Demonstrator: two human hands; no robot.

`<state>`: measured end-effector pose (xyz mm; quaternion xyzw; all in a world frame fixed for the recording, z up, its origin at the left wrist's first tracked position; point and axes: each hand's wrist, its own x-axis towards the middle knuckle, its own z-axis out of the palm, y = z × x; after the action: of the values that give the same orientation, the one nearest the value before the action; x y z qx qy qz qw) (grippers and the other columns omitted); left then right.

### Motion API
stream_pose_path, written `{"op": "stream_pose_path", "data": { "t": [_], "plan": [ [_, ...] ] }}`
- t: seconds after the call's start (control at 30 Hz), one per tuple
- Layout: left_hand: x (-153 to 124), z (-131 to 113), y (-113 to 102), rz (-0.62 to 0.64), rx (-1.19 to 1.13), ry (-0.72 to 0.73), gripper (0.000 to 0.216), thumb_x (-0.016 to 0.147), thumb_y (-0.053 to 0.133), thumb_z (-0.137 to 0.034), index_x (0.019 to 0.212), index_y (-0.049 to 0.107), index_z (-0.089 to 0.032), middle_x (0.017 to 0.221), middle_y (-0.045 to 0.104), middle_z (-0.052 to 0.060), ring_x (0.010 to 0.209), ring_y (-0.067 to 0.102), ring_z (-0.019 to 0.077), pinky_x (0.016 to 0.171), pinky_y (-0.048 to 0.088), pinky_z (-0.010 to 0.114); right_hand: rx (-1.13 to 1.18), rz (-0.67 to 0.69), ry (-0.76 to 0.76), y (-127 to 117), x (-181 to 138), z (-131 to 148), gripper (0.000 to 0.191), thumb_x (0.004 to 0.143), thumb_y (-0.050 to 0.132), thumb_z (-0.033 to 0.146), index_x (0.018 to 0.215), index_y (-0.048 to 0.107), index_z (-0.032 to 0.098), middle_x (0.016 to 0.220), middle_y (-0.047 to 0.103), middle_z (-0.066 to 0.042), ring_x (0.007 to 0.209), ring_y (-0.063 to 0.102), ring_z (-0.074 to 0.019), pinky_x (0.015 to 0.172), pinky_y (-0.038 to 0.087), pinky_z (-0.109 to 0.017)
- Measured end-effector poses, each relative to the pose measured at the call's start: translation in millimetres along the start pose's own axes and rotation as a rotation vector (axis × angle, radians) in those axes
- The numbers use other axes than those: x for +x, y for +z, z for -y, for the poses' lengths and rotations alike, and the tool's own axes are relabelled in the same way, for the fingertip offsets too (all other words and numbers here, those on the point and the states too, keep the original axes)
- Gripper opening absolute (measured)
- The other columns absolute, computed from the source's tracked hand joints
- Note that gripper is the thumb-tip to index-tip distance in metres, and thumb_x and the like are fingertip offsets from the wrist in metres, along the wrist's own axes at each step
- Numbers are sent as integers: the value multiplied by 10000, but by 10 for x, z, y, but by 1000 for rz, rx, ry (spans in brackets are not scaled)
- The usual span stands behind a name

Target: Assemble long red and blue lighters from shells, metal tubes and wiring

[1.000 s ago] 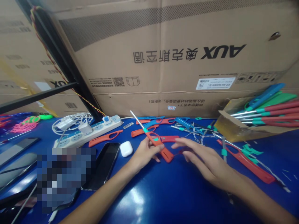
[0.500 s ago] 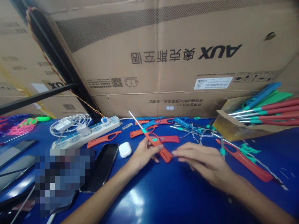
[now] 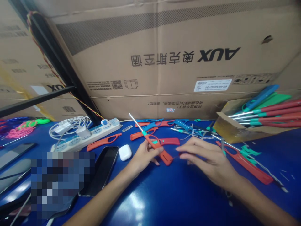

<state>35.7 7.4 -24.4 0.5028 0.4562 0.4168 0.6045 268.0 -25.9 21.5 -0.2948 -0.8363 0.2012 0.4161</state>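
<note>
My left hand (image 3: 144, 156) grips an orange long-nosed lighter body (image 3: 160, 150) with a teal collar and a thin metal tube pointing up and left. My right hand (image 3: 204, 157) rests just right of the lighter's rear end, fingers curled and pinched on a small dark red piece (image 3: 182, 154) I cannot make out clearly. Both hands lie low on the glossy blue table (image 3: 164, 194).
Loose orange and blue lighter shells (image 3: 104, 142) and metal tubes (image 3: 185, 128) litter the table behind the hands. A cardboard tray (image 3: 235, 128) of finished lighters sits at right. A power strip (image 3: 84, 138), white earbud case (image 3: 125, 152) and black phone (image 3: 103, 169) lie at left. Large cardboard boxes (image 3: 164, 62) wall the back.
My right hand has curled from flat fingers into a pinch near the lighter's rear end. My left hand has kept its hold with almost no movement.
</note>
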Motion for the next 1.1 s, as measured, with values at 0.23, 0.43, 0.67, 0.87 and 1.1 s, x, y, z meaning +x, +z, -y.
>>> {"op": "stream_pose_path", "data": {
  "t": [0.23, 0.43, 0.67, 0.87, 1.1],
  "plan": [
    [12, 15, -15, 20, 16, 10, 485, 751, 828, -389, 1030, 548, -108, 910, 674, 74, 710, 684, 163, 484, 571, 220, 99, 180, 72, -17, -54, -28, 457, 1048, 415, 163, 1472, 486, 319, 1047, 688, -40, 825, 673, -121, 835, 588, -335],
    [3, 9, -11, 22, 5, 14, 466, 748, 830, -371, 1016, 549, -113, 883, 676, 55, 728, 692, 169, 494, 580, 223, -9, 35, -33, 20, -19, -52, 319, 977, 599, 162, 1266, 663, 282, 913, 621, -10, 774, 627, -107, 702, 553, -243],
    [6, 4, -7, 11, 2, 14, 486, 734, 843, -375, 1020, 554, -109, 885, 672, 57, 708, 667, 156, 489, 579, 231, -3, 58, -39, 50, -50, -55, 370, 1006, 511, 125, 1338, 603, 260, 1182, 663, -67, 834, 655, -108, 720, 580, -242],
    [8, -3, -2, 15, 15, 15, 431, 746, 837, -339, 991, 573, -101, 874, 687, 65, 675, 666, 143, 488, 570, 219, 17, 73, -47, -5, -31, -41, 344, 1016, 509, 157, 1323, 631, 254, 959, 694, -32, 735, 642, -114, 697, 569, -271],
    [-1, -27, -2, 6, 21, 6, 418, 753, 836, -310, 1013, 581, -104, 920, 712, 89, 708, 692, 166, 484, 574, 228, -49, 32, -51, -11, 6, -3, 417, 1013, 515, 150, 1411, 564, 265, 1171, 687, -72, 686, 635, -90, 698, 580, -270]
  ]
}}
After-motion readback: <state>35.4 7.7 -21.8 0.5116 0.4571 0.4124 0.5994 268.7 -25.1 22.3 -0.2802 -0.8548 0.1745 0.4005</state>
